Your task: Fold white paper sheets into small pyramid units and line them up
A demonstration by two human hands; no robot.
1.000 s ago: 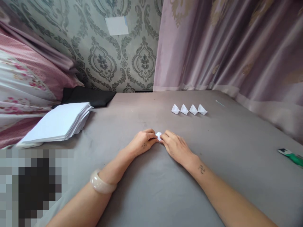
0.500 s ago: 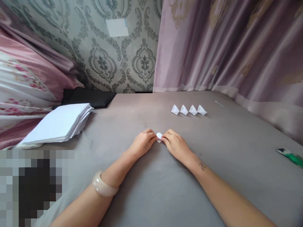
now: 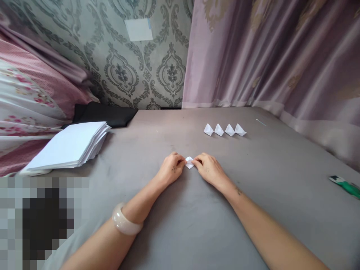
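Note:
A small folded piece of white paper [image 3: 189, 162] is held between both hands, low over the middle of the grey cloth-covered surface. My left hand [image 3: 172, 167] pinches its left corner between thumb and fingers. On the opposite corner my right hand [image 3: 208, 167] closes in a similar pinch. The paper has a diamond-like outline with creases across it. Beyond the right hand, several folded white paper pieces [image 3: 219, 130] stand side by side in a row. A pale bangle [image 3: 126, 221] circles the left forearm.
A thick stack of white paper [image 3: 70, 144] lies at the left, in front of a black flat item [image 3: 108, 114]. At the right edge is a green-handled cutter-like tool [image 3: 347, 187]. Purple curtains [image 3: 239, 56] and patterned wallpaper [image 3: 122, 69] bound the far side.
Both hands have shifted slightly outward along the paper, so more of it shows between the fingers. The row of folded pieces and the stack stay put.

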